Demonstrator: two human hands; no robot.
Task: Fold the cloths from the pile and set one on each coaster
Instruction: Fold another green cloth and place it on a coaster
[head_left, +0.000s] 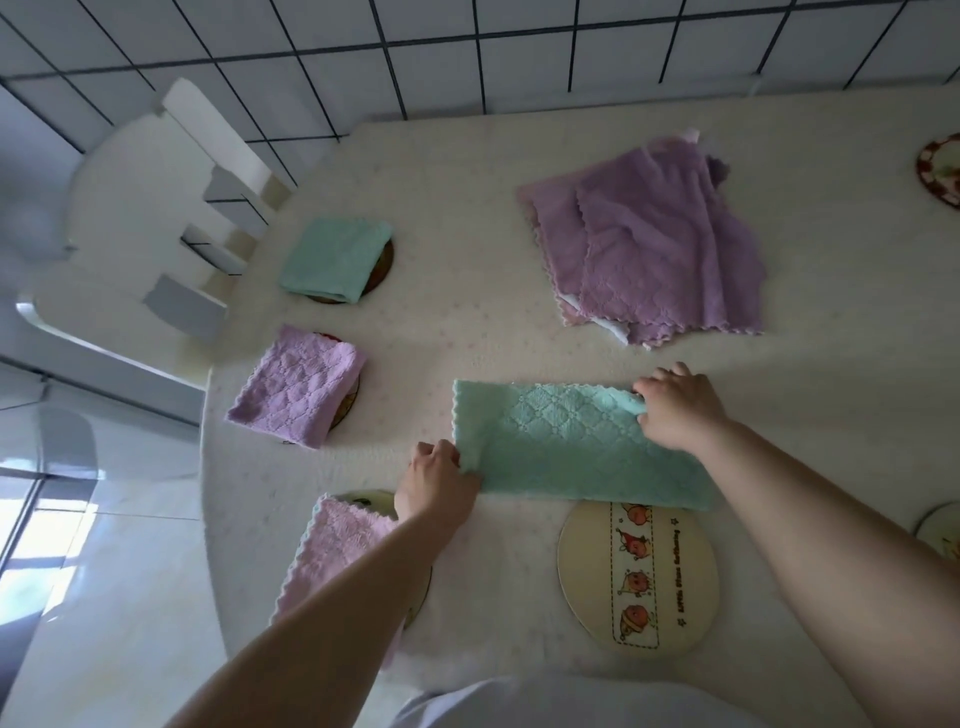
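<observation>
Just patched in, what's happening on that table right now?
A person is folding a green cloth, now a long strip: left hand pinches its near-left corner, right hand grips the far-right end. Three folded cloths already sit on coasters at left. The bare coaster right in front has nothing folded on it yet, and the purple pile still waits behind.

Both arms bare right up, no sleeves, watch or rings showing. Just a white top (571, 701) poking in at the bottom edge.
</observation>
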